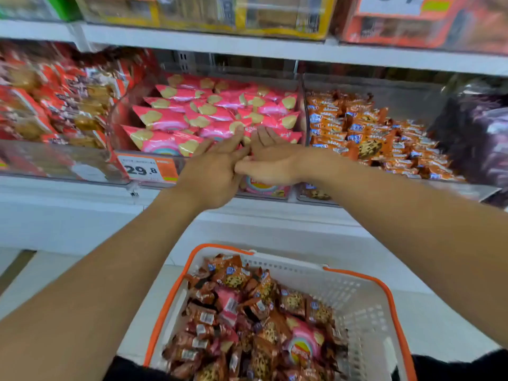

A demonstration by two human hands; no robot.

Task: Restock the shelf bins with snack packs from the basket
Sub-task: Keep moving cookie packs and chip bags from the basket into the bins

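Both hands reach over the front edge of the middle clear shelf bin (299,86), which is filled with pink snack packs (176,116). My left hand (211,171) lies palm down with fingers straight, its fingertips on the front pink packs. My right hand (270,159) is beside it, palm turned up, fingers loosely extended onto the same packs, and the two hands touch. Neither hand visibly holds a pack. Below, a white basket with an orange rim (357,292) holds several orange-brown and pink snack packs (247,312).
To the right, a bin of orange cookie packs (365,125); further right, dark purple packs (483,138). To the left, a bin of red packs (55,100). A price label reading 29.8 (147,169) sits on the bin front. The upper shelf (247,48) carries boxed goods.
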